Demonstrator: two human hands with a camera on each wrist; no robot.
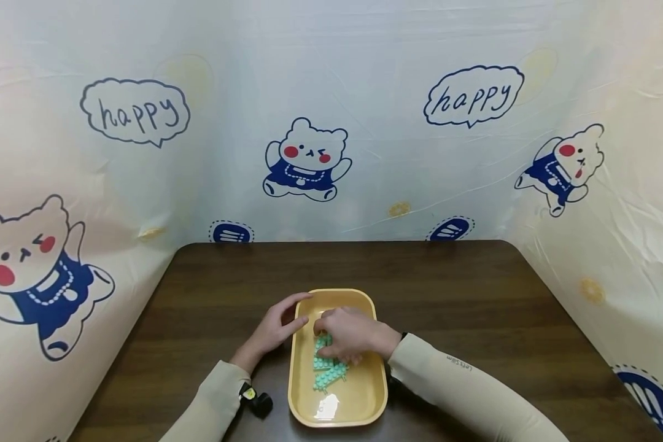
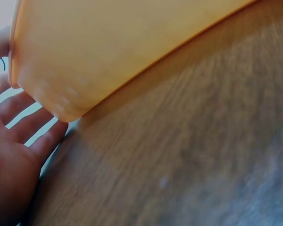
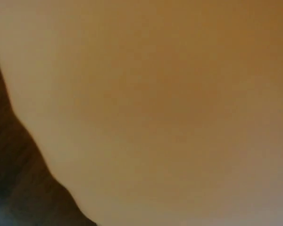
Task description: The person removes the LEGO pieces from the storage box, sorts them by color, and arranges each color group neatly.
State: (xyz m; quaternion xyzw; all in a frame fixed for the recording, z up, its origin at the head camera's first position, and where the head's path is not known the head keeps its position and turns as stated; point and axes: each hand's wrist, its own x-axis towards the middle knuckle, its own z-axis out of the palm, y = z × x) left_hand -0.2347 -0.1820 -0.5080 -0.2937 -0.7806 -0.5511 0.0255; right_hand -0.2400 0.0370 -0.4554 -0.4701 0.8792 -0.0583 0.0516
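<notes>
A yellow tray [image 1: 336,418] with rounded corners stands on the table in the head view. Inside it lie mint-green studded pieces [image 1: 330,376], with small prongs along one edge. My right hand [image 1: 353,334] reaches in from the right, thumb and fingers bent around a green piece that it partly hides. At the tray's left side is my left hand [image 1: 279,322], thumb and index fingertip touching the rim. In the left wrist view, the fingers of the left hand [image 2: 23,127] are fairly straight and spread beside the tray's outer wall [image 2: 108,52]. The right wrist view is a blurred pale surface.
A dark brown wooden table [image 1: 442,288] extends around the tray. Behind and beside it hangs a pale curtain [image 1: 387,153] printed with bears and lettering. A small black device [image 1: 261,404] is at the left wrist, close to the tray's left side.
</notes>
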